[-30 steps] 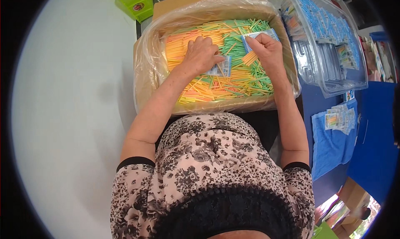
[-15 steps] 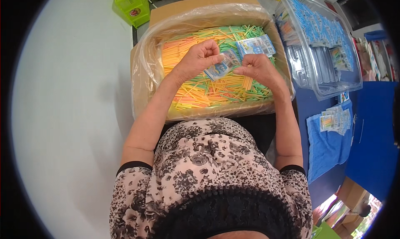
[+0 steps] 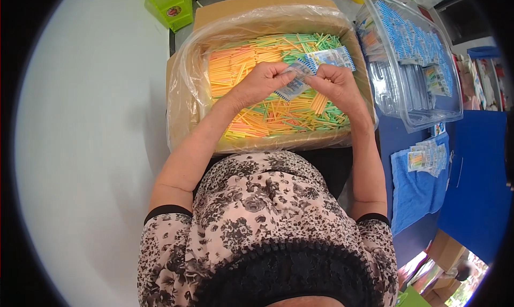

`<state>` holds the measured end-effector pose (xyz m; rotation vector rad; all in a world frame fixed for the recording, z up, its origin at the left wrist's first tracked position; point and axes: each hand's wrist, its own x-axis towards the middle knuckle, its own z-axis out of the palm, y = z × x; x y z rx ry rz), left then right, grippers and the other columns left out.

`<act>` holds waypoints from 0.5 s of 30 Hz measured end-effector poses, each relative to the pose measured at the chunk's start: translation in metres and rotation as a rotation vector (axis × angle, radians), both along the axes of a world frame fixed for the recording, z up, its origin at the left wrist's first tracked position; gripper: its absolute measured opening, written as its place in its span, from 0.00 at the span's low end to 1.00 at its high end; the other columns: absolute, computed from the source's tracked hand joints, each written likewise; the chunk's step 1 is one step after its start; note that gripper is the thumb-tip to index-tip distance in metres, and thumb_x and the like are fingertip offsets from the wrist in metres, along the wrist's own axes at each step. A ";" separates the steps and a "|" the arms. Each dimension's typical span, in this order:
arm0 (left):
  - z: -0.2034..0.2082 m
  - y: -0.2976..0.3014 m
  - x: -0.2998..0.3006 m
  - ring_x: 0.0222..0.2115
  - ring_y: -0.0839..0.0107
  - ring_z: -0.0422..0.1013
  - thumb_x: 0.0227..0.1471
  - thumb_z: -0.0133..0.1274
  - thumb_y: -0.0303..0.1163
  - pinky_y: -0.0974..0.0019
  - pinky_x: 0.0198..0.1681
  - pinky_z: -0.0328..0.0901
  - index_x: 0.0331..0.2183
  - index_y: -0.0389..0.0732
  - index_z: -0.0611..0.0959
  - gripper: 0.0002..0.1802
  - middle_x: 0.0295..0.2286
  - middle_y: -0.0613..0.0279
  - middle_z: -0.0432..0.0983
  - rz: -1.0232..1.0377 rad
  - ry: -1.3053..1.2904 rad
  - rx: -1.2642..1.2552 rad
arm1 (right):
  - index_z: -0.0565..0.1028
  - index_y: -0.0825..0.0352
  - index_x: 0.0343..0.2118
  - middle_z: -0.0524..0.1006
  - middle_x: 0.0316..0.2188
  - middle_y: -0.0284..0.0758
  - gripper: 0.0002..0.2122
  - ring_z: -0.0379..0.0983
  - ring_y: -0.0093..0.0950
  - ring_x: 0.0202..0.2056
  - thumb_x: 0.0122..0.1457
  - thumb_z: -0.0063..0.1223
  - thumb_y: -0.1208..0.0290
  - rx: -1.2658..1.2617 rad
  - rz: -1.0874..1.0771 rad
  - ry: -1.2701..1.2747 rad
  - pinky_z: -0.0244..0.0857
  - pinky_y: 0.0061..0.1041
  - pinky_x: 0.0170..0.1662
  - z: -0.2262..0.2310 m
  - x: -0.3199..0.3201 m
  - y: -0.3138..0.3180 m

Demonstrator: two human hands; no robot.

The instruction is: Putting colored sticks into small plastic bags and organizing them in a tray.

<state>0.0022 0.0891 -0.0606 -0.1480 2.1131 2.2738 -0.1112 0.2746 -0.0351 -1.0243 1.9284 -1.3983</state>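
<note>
Over a carton of thin coloured sticks, I hold a small clear-and-blue plastic packet [image 3: 294, 84] between both hands. My left hand [image 3: 261, 83] is closed, pinching the packet's left side between thumb and fingers. My right hand [image 3: 340, 91] is closed too, its thumb and forefinger at the packet's upper right edge. Below its curled fingers a small bundle of orange-yellow sticks [image 3: 319, 103] pokes out. More blue-and-white packets [image 3: 334, 58] rest on the sticks just beyond my right hand. Loose yellow, orange and green sticks [image 3: 235, 66] fill the carton.
A plastic liner [image 3: 184, 87] drapes over the carton's walls [image 3: 262, 6]. To the right, a clear tub [image 3: 409, 126] holds many blue packets. Nearer, several filled packets [image 3: 425, 160] lie on a blue towel [image 3: 415, 200]. A green crate [image 3: 171, 7] stands at the far left.
The packet has tilted and moved slightly up and right with my left hand. My right thumb and forefinger have come in against its upper right edge.
</note>
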 end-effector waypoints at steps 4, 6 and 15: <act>0.000 -0.003 0.002 0.30 0.85 0.69 0.51 0.57 0.29 0.79 0.33 0.64 0.35 0.35 0.82 0.09 0.29 0.68 0.77 0.070 -0.023 -0.146 | 0.68 0.64 0.15 0.62 0.15 0.18 0.14 0.54 0.09 0.19 0.53 0.59 0.70 -0.045 0.000 -0.012 0.46 0.15 0.21 0.007 0.001 0.008; 0.004 -0.004 0.004 0.30 0.85 0.69 0.51 0.58 0.29 0.79 0.33 0.64 0.33 0.34 0.83 0.08 0.28 0.68 0.77 0.091 -0.034 -0.197 | 0.68 0.63 0.15 0.63 0.15 0.18 0.14 0.55 0.08 0.20 0.54 0.58 0.71 -0.057 0.000 -0.016 0.47 0.14 0.21 0.012 0.000 0.009; 0.006 -0.001 0.002 0.29 0.83 0.69 0.46 0.60 0.26 0.76 0.35 0.64 0.31 0.33 0.84 0.07 0.27 0.68 0.78 0.004 0.063 -0.041 | 0.68 0.61 0.17 0.66 0.15 0.19 0.13 0.59 0.08 0.18 0.56 0.58 0.68 -0.136 -0.215 -0.345 0.49 0.11 0.20 0.032 -0.005 -0.009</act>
